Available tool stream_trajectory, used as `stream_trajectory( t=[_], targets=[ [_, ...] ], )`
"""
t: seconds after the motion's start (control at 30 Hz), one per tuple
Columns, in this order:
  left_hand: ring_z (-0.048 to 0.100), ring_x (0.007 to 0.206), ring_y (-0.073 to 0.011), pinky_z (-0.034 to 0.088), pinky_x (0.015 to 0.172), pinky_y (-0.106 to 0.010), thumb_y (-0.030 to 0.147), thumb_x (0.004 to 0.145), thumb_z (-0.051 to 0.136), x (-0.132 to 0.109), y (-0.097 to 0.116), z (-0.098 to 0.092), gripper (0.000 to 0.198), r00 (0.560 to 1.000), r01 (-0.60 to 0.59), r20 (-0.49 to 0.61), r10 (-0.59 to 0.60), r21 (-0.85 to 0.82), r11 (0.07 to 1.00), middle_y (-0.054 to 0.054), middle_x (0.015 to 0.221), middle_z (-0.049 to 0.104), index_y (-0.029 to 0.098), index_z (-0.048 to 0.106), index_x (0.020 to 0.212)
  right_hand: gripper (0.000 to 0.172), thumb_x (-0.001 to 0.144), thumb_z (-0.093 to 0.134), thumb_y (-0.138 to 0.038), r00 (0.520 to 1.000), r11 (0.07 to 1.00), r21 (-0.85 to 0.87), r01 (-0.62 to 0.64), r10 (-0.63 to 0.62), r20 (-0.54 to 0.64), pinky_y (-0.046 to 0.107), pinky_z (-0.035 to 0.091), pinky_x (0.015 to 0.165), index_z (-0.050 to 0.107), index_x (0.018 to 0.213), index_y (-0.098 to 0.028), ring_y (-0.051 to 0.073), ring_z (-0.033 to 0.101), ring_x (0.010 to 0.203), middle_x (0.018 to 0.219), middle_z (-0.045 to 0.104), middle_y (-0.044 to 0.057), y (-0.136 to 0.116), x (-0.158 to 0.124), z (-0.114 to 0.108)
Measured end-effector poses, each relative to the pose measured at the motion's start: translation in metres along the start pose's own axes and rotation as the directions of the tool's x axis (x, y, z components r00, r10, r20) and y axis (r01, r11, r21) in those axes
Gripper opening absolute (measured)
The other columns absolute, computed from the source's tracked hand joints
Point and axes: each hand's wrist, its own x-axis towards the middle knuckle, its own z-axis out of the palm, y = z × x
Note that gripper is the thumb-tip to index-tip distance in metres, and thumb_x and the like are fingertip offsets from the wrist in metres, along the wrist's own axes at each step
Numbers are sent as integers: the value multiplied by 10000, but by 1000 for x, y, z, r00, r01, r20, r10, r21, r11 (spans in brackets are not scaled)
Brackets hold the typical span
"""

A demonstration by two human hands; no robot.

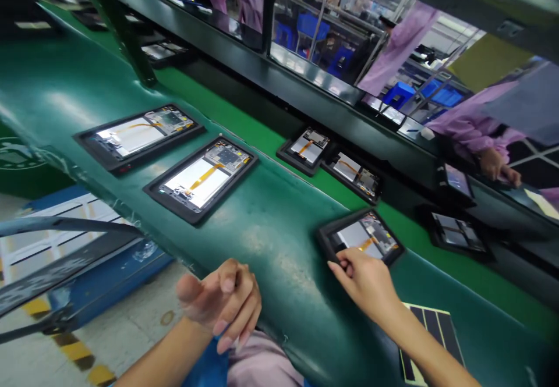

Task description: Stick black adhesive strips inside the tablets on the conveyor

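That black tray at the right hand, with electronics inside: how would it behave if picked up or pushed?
The black tray at the right hand has a thick rim, so it's probably stiff. Broad and flat, it seems unlikely to roll. The exposed orange ribbon inside looks thin, so likely delicate.

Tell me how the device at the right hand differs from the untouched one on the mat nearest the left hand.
The right-hand device has the right hand on its near edge; the untouched device lies free on the mat.
The right-hand device is partly covered by fingers; the untouched device shows whole.
The right-hand device looks blurred; the untouched device looks sharper.
Both have a black surround, pale panel, orange ribbon and circuit board.
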Motion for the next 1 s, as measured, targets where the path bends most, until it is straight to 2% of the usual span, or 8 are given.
stream_trajectory(
  t=[0.1, 0.2, 0.3, 0.37, 0.5, 0.63, 0.8, 1.0],
  targets=[
    [423, 307, -87, 512, 472, -220, 666, 945, 558, -1, -4, -2, 531, 999, 36, 13, -36, 4, 999, 85, 475, 412, 279, 710, 1276, 289, 1005, 561, -440, 1000, 997, 82, 13, -14, 7, 286, 499, 557, 708, 864, -235, 182, 686, 575, 738, 742, 29, -34, 5, 15],
    [472, 369, -83, 544, 535, -230, 664, 956, 539, -3, -5, -3, 550, 998, 56, -35, -55, 43, 997, 63, 571, 488, 287, 673, 1333, 255, 1040, 521, -346, 996, 983, 158, 92, -88, -33, 293, 570, 690, 720, 1126, -212, 182, 737, 731, 986, 789, 66, -58, 14, 25],
    [620, 532, -120, 572, 614, -270, 666, 947, 550, -5, 2, -1, 576, 980, 119, -185, -80, 207, 971, -6, 793, 637, 330, 618, 1410, 309, 1056, 505, -346, 964, 949, 171, 266, -257, -75, 332, 584, 897, 666, 1269, -191, 214, 734, 1024, 1224, 743, 108, -64, 20, 25],
    [690, 671, -169, 577, 670, -300, 631, 935, 602, -4, 10, 0, 587, 942, 202, -327, -72, 385, 901, -60, 940, 694, 327, 600, 1438, 289, 1054, 525, -352, 942, 932, 139, 334, -327, -70, 362, 570, 944, 669, 1248, -192, 230, 714, 1082, 1220, 739, 109, -52, 19, 18],
    [696, 790, -178, 565, 788, -312, 430, 925, 720, -3, 20, -8, 513, 821, 435, -568, 66, 695, 572, -88, 1027, 728, 285, 641, 1410, 306, 1037, 578, -400, 937, 937, 4, 349, -349, 26, 408, 554, 920, 654, 1243, -186, 256, 701, 1050, 1163, 738, 127, -1, 0, 2],
    [671, 804, -157, 566, 780, -286, 400, 918, 708, -2, 15, -22, 515, 768, 581, -625, 142, 772, 256, -63, 1023, 726, 264, 637, 1410, 323, 1011, 617, -431, 947, 940, -123, 317, -307, 94, 430, 544, 887, 648, 1197, -168, 274, 677, 1023, 1135, 716, 137, 49, -27, -1],
    [659, 827, -148, 566, 736, -278, 390, 944, 605, 5, -3, -31, 495, 807, 583, -571, 151, 811, -49, -53, 1072, 717, 236, 608, 1414, 92, 1016, 602, -233, 923, 900, -211, 381, -383, 31, 343, 515, 763, 664, 982, -173, 218, 659, 860, 978, 718, 96, 56, -40, 19],
    [662, 1034, -220, 564, 859, -353, 334, 972, 520, 8, -11, -35, 462, 919, 394, -334, 212, 736, -550, -57, 1163, 700, 230, 572, 1419, 205, 1050, 582, -322, 871, 865, -127, 485, -491, -13, 311, 461, 686, 665, 934, -176, 179, 625, 728, 862, 715, 52, -1, -49, 37]
  ],
)
